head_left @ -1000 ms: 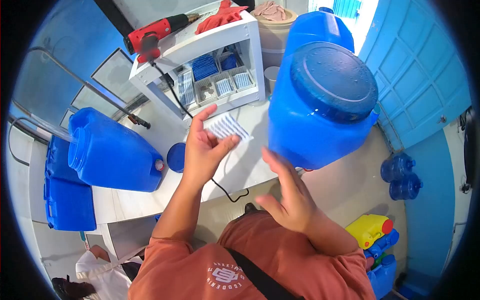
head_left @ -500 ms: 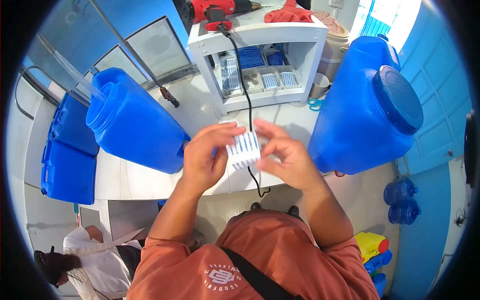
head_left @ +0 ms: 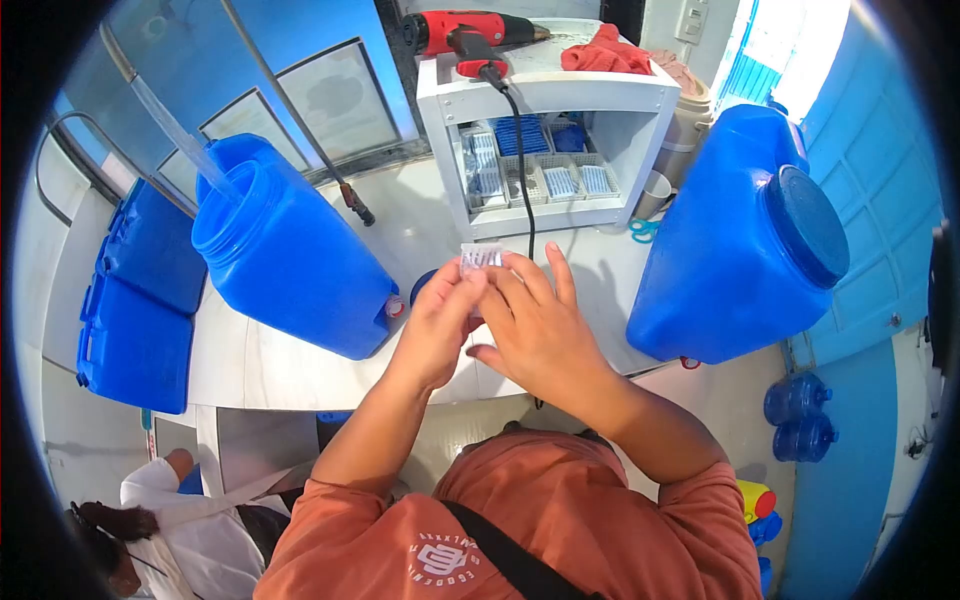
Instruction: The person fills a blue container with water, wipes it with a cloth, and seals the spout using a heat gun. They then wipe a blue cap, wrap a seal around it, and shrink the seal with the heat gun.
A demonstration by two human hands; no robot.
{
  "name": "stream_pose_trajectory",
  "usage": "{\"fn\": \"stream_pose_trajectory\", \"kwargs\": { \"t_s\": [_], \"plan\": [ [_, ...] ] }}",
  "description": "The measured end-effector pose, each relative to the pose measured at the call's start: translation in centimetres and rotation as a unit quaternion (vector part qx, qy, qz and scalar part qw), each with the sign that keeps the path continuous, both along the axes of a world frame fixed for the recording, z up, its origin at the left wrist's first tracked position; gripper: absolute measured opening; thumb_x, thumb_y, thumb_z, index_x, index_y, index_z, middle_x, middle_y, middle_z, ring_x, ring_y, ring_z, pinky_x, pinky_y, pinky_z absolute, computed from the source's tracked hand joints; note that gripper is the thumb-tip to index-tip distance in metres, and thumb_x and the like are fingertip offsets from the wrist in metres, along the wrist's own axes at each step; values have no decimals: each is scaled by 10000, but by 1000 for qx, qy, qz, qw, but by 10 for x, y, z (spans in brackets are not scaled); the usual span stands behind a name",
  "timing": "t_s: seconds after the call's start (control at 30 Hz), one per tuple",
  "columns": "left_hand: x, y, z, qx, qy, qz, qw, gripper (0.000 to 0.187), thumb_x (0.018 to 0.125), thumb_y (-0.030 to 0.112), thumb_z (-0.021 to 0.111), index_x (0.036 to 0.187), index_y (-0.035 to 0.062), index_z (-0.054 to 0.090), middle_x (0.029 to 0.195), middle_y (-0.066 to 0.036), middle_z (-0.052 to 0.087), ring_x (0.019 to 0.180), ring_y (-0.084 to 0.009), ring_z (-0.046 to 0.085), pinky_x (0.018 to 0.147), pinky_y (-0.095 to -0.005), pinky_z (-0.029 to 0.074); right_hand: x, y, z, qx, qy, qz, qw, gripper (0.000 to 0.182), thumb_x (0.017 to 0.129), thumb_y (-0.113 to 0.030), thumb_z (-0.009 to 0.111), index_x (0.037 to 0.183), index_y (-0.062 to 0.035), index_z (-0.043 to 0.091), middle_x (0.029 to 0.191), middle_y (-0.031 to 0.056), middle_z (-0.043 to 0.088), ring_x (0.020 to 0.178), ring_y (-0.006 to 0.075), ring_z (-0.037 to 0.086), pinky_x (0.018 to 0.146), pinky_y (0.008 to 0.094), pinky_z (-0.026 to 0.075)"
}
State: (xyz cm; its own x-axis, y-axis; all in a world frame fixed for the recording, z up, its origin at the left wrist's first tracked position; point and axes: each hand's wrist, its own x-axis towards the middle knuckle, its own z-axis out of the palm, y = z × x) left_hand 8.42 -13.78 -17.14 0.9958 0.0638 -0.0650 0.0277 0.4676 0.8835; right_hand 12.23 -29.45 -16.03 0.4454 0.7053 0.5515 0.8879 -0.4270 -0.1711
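Observation:
A small white plastic sleeve with dark blue stripes (head_left: 482, 257) is held up in front of me over the counter. My left hand (head_left: 440, 318) pinches it between thumb and fingers, which cover its lower part. Against its right side lie the outstretched fingers of my right hand (head_left: 535, 330), with the thumb lower down and apart from the sleeve. Behind my hands, a white shelf unit (head_left: 545, 98) holds baskets with similar striped pieces (head_left: 560, 181). A dark blue round object (head_left: 424, 290), partly hidden, sits just left of my left hand.
Large blue water containers stand left (head_left: 290, 270) and right (head_left: 710, 260) on the white counter (head_left: 270, 365); a clear hose (head_left: 175, 135) enters the left one. On the shelf top lie a red heat gun (head_left: 470, 33) and red cloth (head_left: 606, 52). Another person (head_left: 190, 520) is at lower left.
The striped sleeve has tilted and moved slightly up, now mostly covered by my fingers. My right hand has come across against it, fingers stretched. The view has shifted a little.

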Motion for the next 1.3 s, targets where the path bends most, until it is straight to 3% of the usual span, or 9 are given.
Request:
{"fn": "stream_pose_trajectory", "kwargs": {
  "t_s": [0.23,0.33,0.57,0.73,0.83,0.97,1.1,1.23,1.3],
  "plan": [
    [6,13,-7,49,-42,90,994,231,996,109,590,1207,33,532,1093,-67,672,996,-121,637,863,-288,523,25,7,-13,278,193,0,941,486,793,-275,822,1126,-20,575,1129,144,624,1085,281,588,986,427,449],
    [4,4,-18,29,-71,76,994,259,984,79,606,1219,19,516,1137,-83,655,1020,-120,629,913,-283,503,41,16,-13,322,435,32,840,292,871,-222,782,987,-4,627,842,55,682,779,119,634,737,289,522],
    [5,16,-5,35,-82,74,993,274,1001,22,478,1275,13,473,1231,-121,626,1085,-150,613,967,-302,484,55,4,-13,259,450,58,853,232,928,-232,718,994,-24,639,843,54,667,772,114,608,742,258,499],
    [9,23,-19,117,-142,106,977,308,991,-27,457,1294,24,433,1208,-135,627,1063,-171,618,942,-305,504,60,9,-8,232,631,151,725,287,975,-291,656,955,-5,643,834,50,624,724,122,550,698,276,474],
    [8,27,-24,239,-181,188,935,231,1001,-8,491,1231,15,486,1131,-116,650,1028,-157,625,889,-312,537,64,22,-15,209,538,92,811,335,949,-327,685,980,1,624,935,96,600,747,137,559,677,298,466],
    [2,41,-17,41,42,138,989,129,992,70,553,1114,36,575,1053,-68,672,949,-130,652,791,-301,569,64,40,-8,121,437,40,890,386,906,-370,722,988,-9,609,1022,144,561,828,212,583,732,339,479],
    [-10,49,-18,62,59,217,972,177,966,116,581,1134,67,610,1052,-46,684,915,-145,669,741,-285,566,111,64,64,258,17,-36,965,428,866,-435,732,995,-54,588,925,157,561,909,355,562,842,446,463],
    [-26,56,-32,156,-8,243,957,169,935,78,606,1103,67,608,1044,-35,680,899,-118,651,749,-270,536,215,104,140,153,168,-246,942,714,860,-627,627,1181,10,592,1151,248,643,1119,406,596,939,472,483],
    [-33,57,-38,170,-26,234,957,172,926,76,622,1097,68,605,1039,-33,678,898,-114,646,755,-269,531,274,131,127,178,302,-176,920,806,798,-648,688,1129,82,614,981,238,693,907,323,690,770,420,542]
  ]
}}
